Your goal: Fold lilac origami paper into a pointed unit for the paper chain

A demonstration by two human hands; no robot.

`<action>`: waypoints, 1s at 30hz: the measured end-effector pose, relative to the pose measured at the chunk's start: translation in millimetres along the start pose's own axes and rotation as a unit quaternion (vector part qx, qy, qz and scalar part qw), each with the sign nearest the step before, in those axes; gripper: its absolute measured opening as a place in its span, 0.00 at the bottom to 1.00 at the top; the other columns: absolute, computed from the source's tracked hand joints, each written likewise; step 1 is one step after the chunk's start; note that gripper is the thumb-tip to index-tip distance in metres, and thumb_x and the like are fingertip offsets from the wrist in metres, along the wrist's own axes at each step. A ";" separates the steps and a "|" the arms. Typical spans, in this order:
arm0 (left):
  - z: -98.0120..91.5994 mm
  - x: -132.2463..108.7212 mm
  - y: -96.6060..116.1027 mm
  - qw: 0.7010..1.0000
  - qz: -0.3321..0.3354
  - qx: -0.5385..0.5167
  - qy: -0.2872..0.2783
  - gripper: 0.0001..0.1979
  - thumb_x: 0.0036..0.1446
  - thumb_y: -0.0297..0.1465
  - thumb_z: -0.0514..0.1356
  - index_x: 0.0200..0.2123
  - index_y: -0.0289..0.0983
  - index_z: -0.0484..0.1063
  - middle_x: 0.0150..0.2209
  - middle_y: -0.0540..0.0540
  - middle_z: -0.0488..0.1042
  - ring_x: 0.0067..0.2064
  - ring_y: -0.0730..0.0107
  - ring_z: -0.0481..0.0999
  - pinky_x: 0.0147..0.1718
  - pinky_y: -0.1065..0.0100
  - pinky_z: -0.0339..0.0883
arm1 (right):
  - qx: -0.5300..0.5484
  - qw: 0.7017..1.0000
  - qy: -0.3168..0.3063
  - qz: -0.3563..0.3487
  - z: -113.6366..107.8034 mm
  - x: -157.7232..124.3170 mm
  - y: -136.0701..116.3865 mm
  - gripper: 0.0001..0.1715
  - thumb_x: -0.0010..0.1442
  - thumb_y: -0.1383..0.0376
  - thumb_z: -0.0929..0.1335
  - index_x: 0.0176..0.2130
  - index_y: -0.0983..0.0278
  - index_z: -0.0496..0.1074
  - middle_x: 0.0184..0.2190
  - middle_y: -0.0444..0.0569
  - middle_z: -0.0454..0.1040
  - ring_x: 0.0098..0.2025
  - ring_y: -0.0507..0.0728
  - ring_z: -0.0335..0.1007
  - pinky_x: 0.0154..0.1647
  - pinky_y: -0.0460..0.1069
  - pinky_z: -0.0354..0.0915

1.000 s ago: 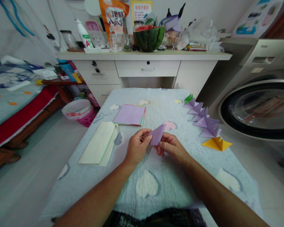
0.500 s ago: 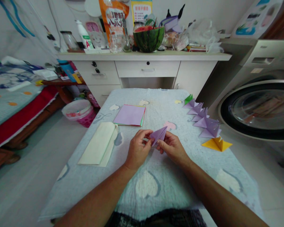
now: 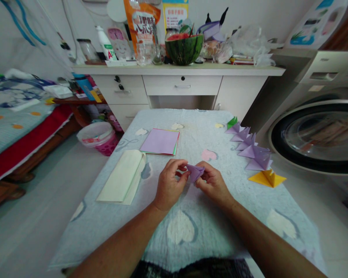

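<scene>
A small folded purple paper [image 3: 195, 173] is held above the cloth-covered table between my two hands. My left hand [image 3: 171, 180] pinches its left corner with thumb and fingers. On its right side, my right hand [image 3: 214, 180] grips the paper the same way. Behind my left hand lies a stack of square papers [image 3: 160, 141] with a purple sheet on top. Several folded purple pieces [image 3: 258, 156] form a row at the right, with a green piece [image 3: 232, 122] at the far end and a yellow piece [image 3: 267, 178] at the near end.
A folded pale cloth or paper [image 3: 120, 177] lies on the left of the table [image 3: 179, 247]. Beyond stands a white desk [image 3: 179, 70] with a cut watermelon [image 3: 184, 48]. A pink bin [image 3: 100, 139] is at the left, a washing machine [image 3: 316, 116] at the right.
The purple paper has turned between my fingers; its point, which was up to the right, is now lower and the paper looks more compact. The view has shifted slightly.
</scene>
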State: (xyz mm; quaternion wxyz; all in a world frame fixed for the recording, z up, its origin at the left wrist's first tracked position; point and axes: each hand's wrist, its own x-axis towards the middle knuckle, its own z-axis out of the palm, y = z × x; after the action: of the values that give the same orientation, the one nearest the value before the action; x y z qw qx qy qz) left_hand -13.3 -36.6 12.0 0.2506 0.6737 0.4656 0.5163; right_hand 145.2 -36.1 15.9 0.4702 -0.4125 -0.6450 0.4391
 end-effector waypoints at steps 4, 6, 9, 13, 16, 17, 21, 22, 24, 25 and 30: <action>0.2 -1.2 0.0 1.000 -0.019 0.007 0.015 0.16 0.53 0.22 0.63 0.45 0.40 0.66 0.35 0.52 0.70 0.36 0.75 0.74 0.33 0.73 0.71 | -0.007 1.000 0.002 0.005 0.8 -1.1 -3.4 0.03 0.53 0.69 0.66 0.33 0.62 0.68 0.27 0.43 0.67 0.27 0.51 0.64 0.28 0.46 0.61; -0.3 -1.7 0.8 0.999 -0.029 0.009 0.021 0.16 0.53 0.23 0.63 0.44 0.39 0.65 0.32 0.54 0.69 0.33 0.76 0.74 0.32 0.74 0.70 | -0.010 1.000 0.004 0.000 1.2 -1.4 -3.0 0.03 0.53 0.69 0.66 0.33 0.62 0.67 0.28 0.43 0.67 0.28 0.51 0.64 0.28 0.45 0.61; -2.2 -1.1 2.9 1.000 -0.008 0.022 0.012 0.11 0.53 0.23 0.63 0.39 0.38 0.66 0.30 0.54 0.68 0.30 0.77 0.72 0.32 0.74 0.67 | -0.022 1.000 0.007 -0.017 1.4 -1.6 -1.1 0.04 0.53 0.69 0.66 0.32 0.62 0.67 0.29 0.43 0.67 0.29 0.51 0.64 0.29 0.45 0.62; -5.3 1.4 6.3 0.997 0.053 0.044 -0.032 0.06 0.56 0.21 0.59 0.35 0.38 0.70 0.31 0.51 0.69 0.33 0.74 0.71 0.34 0.72 0.66 | -0.028 0.999 0.005 -0.029 0.7 -2.4 0.3 0.04 0.54 0.69 0.67 0.33 0.62 0.68 0.28 0.43 0.67 0.30 0.51 0.64 0.29 0.46 0.62; -7.9 2.2 8.0 0.995 0.070 0.051 -0.057 0.08 0.56 0.22 0.58 0.38 0.38 0.72 0.33 0.50 0.70 0.36 0.71 0.71 0.37 0.69 0.66 | -0.033 0.999 0.002 -0.042 -0.6 -3.1 -0.1 0.04 0.56 0.70 0.66 0.34 0.62 0.70 0.29 0.44 0.68 0.30 0.51 0.63 0.30 0.46 0.61; -9.0 2.2 8.4 0.994 0.070 0.052 -0.065 0.08 0.57 0.23 0.58 0.39 0.38 0.72 0.33 0.49 0.69 0.36 0.70 0.71 0.38 0.68 0.66 | -0.038 0.998 0.004 -0.052 -1.1 -3.2 -0.3 0.05 0.56 0.70 0.66 0.34 0.62 0.70 0.30 0.44 0.68 0.31 0.51 0.63 0.30 0.46 0.61; -14.4 1.7 10.5 0.991 0.088 0.006 -0.099 0.10 0.58 0.30 0.56 0.43 0.37 0.71 0.39 0.45 0.69 0.44 0.63 0.71 0.44 0.62 0.67 | -0.056 0.994 0.009 -0.091 -3.1 -2.4 -1.3 0.06 0.56 0.72 0.66 0.34 0.61 0.71 0.30 0.44 0.66 0.32 0.52 0.62 0.31 0.46 0.61; -15.4 1.7 11.1 0.989 0.097 -0.013 -0.106 0.12 0.58 0.32 0.56 0.45 0.37 0.70 0.42 0.44 0.69 0.46 0.62 0.70 0.46 0.60 0.67 | -0.058 0.994 0.008 -0.096 -3.3 -2.2 -1.7 0.07 0.56 0.72 0.66 0.34 0.61 0.72 0.30 0.44 0.66 0.32 0.52 0.62 0.32 0.46 0.61; -16.4 1.7 12.0 0.987 0.106 -0.035 -0.118 0.15 0.57 0.38 0.59 0.46 0.38 0.69 0.43 0.43 0.70 0.47 0.60 0.71 0.47 0.59 0.67 | -0.065 0.993 0.008 -0.101 -3.5 -1.8 -2.8 0.07 0.56 0.72 0.66 0.35 0.62 0.72 0.30 0.44 0.66 0.32 0.52 0.62 0.31 0.47 0.61; -16.3 1.6 12.3 0.987 0.103 -0.034 -0.120 0.18 0.55 0.40 0.62 0.46 0.38 0.68 0.43 0.43 0.70 0.46 0.61 0.71 0.46 0.59 0.68 | -0.069 0.992 0.010 -0.102 -3.5 -1.5 -3.4 0.07 0.56 0.72 0.66 0.35 0.62 0.72 0.29 0.44 0.65 0.31 0.51 0.62 0.31 0.46 0.60; -12.9 0.1 12.3 0.993 0.059 0.015 -0.103 0.23 0.48 0.41 0.69 0.44 0.38 0.67 0.37 0.47 0.74 0.39 0.66 0.74 0.40 0.65 0.69 | -0.095 0.988 0.011 -0.119 -3.0 -0.6 -7.1 0.05 0.58 0.71 0.66 0.33 0.62 0.72 0.27 0.43 0.64 0.28 0.51 0.60 0.28 0.46 0.58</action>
State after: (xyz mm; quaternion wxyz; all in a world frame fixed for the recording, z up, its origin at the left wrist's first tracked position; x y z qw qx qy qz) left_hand -20.7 -43.8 26.5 0.2559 0.7536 0.4045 0.4506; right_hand 147.4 -38.0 23.0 0.4847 -0.3809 -0.7229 0.3121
